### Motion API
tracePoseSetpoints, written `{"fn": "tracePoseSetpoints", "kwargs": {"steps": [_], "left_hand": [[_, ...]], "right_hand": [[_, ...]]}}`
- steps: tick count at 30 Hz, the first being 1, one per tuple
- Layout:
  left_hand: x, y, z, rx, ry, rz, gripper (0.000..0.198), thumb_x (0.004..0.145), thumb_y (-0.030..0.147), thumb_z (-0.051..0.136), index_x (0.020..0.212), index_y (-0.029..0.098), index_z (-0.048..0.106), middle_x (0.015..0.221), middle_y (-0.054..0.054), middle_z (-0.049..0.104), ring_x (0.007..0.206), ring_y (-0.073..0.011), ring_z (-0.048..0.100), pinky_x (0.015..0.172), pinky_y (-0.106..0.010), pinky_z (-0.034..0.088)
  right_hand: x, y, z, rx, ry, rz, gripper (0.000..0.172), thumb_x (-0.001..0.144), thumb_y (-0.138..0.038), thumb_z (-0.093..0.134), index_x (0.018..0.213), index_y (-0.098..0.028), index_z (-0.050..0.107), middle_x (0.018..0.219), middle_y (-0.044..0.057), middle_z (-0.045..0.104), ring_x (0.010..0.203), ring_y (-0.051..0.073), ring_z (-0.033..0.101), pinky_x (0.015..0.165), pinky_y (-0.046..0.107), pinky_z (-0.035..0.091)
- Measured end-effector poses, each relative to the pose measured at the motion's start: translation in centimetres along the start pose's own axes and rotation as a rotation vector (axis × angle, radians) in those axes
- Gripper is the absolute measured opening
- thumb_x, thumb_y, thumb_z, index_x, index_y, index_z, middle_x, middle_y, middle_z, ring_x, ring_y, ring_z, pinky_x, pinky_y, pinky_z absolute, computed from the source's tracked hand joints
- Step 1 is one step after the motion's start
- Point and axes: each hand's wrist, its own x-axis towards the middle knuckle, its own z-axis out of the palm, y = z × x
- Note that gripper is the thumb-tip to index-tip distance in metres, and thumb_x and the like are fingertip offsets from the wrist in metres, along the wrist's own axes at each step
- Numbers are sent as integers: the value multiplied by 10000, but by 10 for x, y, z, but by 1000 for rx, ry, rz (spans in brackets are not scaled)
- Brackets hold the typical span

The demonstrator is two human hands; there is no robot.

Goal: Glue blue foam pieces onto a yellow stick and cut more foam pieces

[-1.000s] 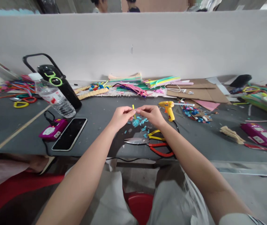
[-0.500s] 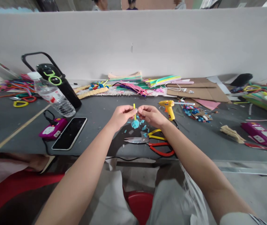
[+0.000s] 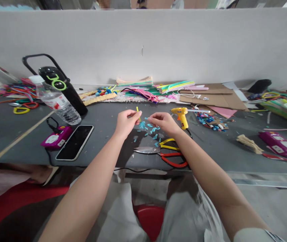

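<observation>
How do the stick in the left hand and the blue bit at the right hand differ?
The stick is yellow; the bit is blue. The stick is longer; the bit is a short scrap. The stick slants upward out of the left hand; the bit juts sideways from the right hand. Both are held.

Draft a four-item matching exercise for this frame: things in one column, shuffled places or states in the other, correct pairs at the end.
1. Left hand
2. Right hand
3. Glue gun
4. Phone

A. Lying beside a purple box
B. Holding a thin yellow stick
C. White rod sticking out of it
D. Small blue piece at its fingertips

Pairs: 1-B, 2-D, 3-C, 4-A
</observation>
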Motion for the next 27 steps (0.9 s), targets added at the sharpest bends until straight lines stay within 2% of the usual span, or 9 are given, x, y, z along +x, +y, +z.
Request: {"fn": "tracePoseSetpoints", "kwargs": {"steps": [9,27], "left_hand": [[-2,8,2,-64,11,16,374,728,500,799,754,137,712,621,-30,649,565,-120,588,606,-262,520],[-4,12,4,-168,1,-31,417,678,521,832,772,132,717,667,-38,669,628,-130,635,660,-275,572]], "right_hand": [[2,4,2,92,-47,67,349,768,-499,735,787,-153,687,699,-12,594,599,99,451,585,271,345],[2,2,7,-56,14,67,419,742,-573,714,759,-160,644,594,-39,521,554,103,422,547,275,321]]}}
